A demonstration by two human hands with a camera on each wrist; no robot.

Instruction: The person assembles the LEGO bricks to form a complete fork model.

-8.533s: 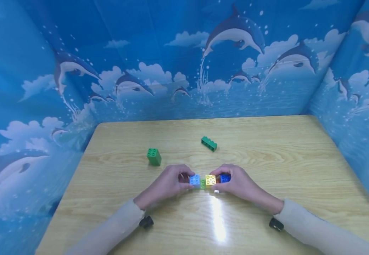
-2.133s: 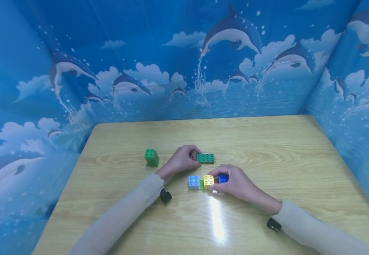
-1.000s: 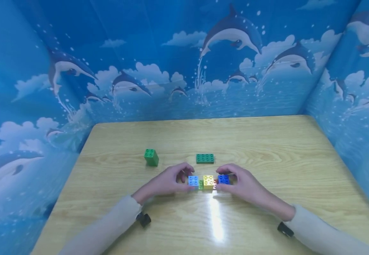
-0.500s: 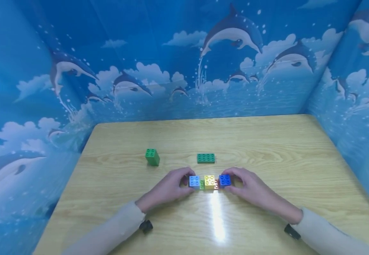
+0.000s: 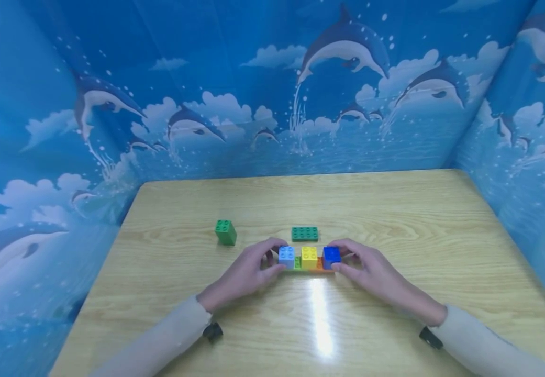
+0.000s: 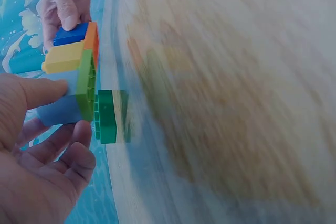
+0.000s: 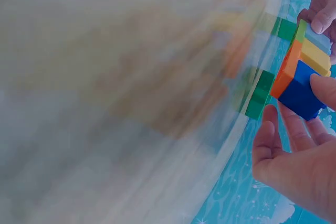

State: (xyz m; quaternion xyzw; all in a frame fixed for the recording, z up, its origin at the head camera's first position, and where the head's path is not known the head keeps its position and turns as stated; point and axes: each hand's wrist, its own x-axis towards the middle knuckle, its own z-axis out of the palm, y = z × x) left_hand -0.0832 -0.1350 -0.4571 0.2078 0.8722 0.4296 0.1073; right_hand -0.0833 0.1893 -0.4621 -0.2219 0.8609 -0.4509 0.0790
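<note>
A row of toy building bricks spans both hands. Light blue [image 5: 286,256], yellow [image 5: 309,257] and dark blue [image 5: 332,255] bricks stand on a light green brick [image 6: 85,87] and an orange brick [image 7: 287,69] joined end to end. My left hand [image 5: 253,269] pinches the light blue brick between thumb and fingers. At the other end my right hand [image 5: 368,269] grips the dark blue brick the same way. Both wrist views show the row raised over the table. Just behind it lies a flat dark green brick [image 5: 304,234], studs up.
A tall green block [image 5: 225,232] stands on the wooden table [image 5: 395,209], to the left of the flat brick. Dolphin-print cloth [image 5: 234,104] walls the table at the back and sides. Light glares off the tabletop in front of the row.
Earlier, my left hand set the tipped dark green brick studs up, then returned to the light blue brick. My right hand shifted to the dark blue brick. Both hands have now raised the row.
</note>
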